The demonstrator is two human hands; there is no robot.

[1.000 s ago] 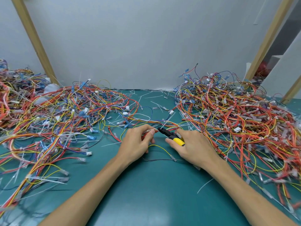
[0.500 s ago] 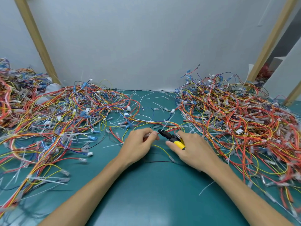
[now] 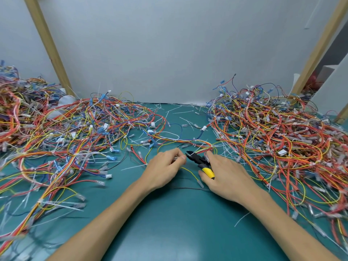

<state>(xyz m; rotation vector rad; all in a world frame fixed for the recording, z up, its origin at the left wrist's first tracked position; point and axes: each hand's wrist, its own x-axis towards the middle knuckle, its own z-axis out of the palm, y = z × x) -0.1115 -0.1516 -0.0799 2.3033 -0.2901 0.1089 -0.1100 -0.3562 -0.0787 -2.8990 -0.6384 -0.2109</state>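
Just below the frame's centre, the right hand (image 3: 224, 176) grasps black cutters (image 3: 197, 160) with yellow grips; any marking on them is too small to read. Their long axis runs diagonally, with the handles at the lower right and the nose pointing to the upper left, just beside the left hand (image 3: 163, 166). That hand pinches the sleeved end of a thin yellow wire (image 3: 190, 171) between thumb and forefinger. Both hands rest on the teal mat (image 3: 169, 223), between wire heaps at the frame's left (image 3: 56, 132) and right (image 3: 273, 132).
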